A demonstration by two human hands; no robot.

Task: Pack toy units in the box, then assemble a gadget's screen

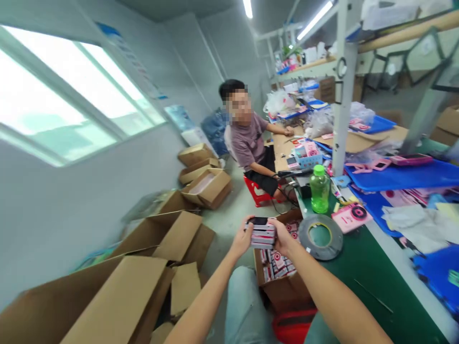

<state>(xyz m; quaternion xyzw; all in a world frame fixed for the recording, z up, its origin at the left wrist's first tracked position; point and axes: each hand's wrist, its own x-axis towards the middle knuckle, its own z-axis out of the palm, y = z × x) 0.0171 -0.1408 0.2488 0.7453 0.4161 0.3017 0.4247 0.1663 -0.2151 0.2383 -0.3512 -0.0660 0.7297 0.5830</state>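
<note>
My left hand (242,237) and my right hand (283,236) grip a small stack of flat pink-and-white devices (262,233) from either side, held in the air above an open cardboard box (283,286) on the floor. That box holds several more of the same pink items, packed upright. My knees in light jeans are below the hands.
A green worktable (362,277) on the right carries a tape roll (320,236), a green bottle (320,189), a pink device (351,216) and blue trays (401,174). A co-worker (251,143) sits on a red stool ahead. Open cardboard boxes (161,239) crowd the floor at left.
</note>
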